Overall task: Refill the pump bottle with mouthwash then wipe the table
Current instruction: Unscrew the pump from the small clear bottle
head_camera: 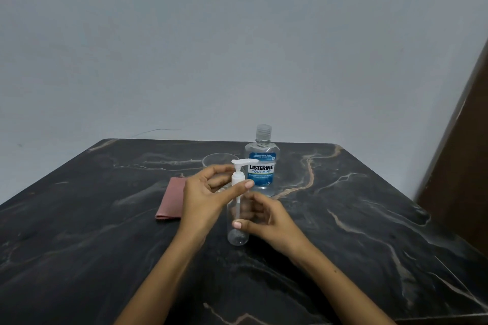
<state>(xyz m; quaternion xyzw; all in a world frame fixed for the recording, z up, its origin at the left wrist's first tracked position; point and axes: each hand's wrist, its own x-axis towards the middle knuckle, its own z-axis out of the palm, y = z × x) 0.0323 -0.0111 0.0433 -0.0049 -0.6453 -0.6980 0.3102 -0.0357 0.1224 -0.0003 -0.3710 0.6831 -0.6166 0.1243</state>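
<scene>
A clear, empty pump bottle (237,235) stands upright in the middle of the dark marble table (369,219). My right hand (266,221) wraps around its body. My left hand (208,192) pinches the collar of the white pump head (240,166), which is raised above the bottle's neck so that its white tube shows inside the bottle. Just behind stands a mouthwash bottle (262,161) with a blue label and a clear cap, closed and upright. A folded pink cloth (171,199) lies flat to the left, partly hidden by my left hand.
A clear plastic cup (216,159) stands behind my left hand, next to the mouthwash bottle. A grey wall rises past the table's far edge. A dark wooden panel (464,153) leans at the right edge of the view.
</scene>
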